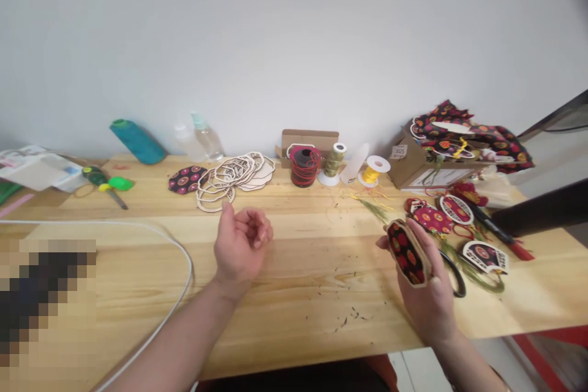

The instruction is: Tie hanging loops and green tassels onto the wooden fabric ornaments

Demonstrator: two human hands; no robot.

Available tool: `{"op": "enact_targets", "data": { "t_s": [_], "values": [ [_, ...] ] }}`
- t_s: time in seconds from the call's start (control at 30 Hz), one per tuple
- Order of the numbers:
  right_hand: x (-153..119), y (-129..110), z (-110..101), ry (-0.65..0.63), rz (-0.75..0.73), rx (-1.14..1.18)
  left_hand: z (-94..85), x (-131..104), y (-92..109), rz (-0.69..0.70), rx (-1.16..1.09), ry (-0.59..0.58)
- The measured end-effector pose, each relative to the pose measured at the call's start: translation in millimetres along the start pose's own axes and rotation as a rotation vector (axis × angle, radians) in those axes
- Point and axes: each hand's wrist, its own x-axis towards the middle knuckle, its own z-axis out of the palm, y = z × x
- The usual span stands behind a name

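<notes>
My right hand [434,303] is closed around an octagonal wooden-framed fabric piece [407,254], dark cloth with red and green patterns facing left. It is held tilted above the table's right part, close to black-handled scissors [457,275] that the hand partly hides. My left hand [243,239] hovers over the middle of the table with its fingers curled in and the thumb up; nothing shows in it. Just beyond it lie thin octagonal wooden frames [215,187], overlapping in a pile, beside a dark patterned octagon of fabric [186,179].
Along the wall stand a red cord spool [305,174], a yellow thread spool [374,171], a teal thread cone [138,142] and a spray bottle [206,138]. At right, a cardboard box [413,162] holds fabric; finished-looking ornaments [486,257] lie before it. A white cable [186,257] curves at left.
</notes>
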Motion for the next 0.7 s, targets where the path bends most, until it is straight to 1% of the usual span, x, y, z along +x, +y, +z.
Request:
{"op": "enact_targets", "data": {
  "t_s": [0.1,0.2,0.3,0.4,0.57,0.7],
  "values": [
    [6.2,-4.9,4.4,0.097,-0.01,0.085,-1.4,1.7,0.1,-0.002,-0.025,0.014],
    [8.8,-4.4,11.2,0.108,0.032,0.127,-0.8,-1.2,-3.2,-0.02,0.0,0.007],
    [6.0,2.7,18.2,0.066,0.061,0.139,0.6,-5.9,-8.4,-0.033,0.045,-0.033],
    [-0.5,12.3,22.0,0.01,-0.014,0.088,1.3,-10.0,-13.7,-0.04,0.08,-0.066],
    [-11.4,25.2,19.8,-0.143,-0.182,-0.136,1.4,-14.7,-18.1,-0.095,0.115,-0.083],
    [-12.6,27.1,18.3,-0.193,-0.249,-0.321,1.0,-16.6,-18.3,-0.113,0.138,-0.093]
  ]
}}
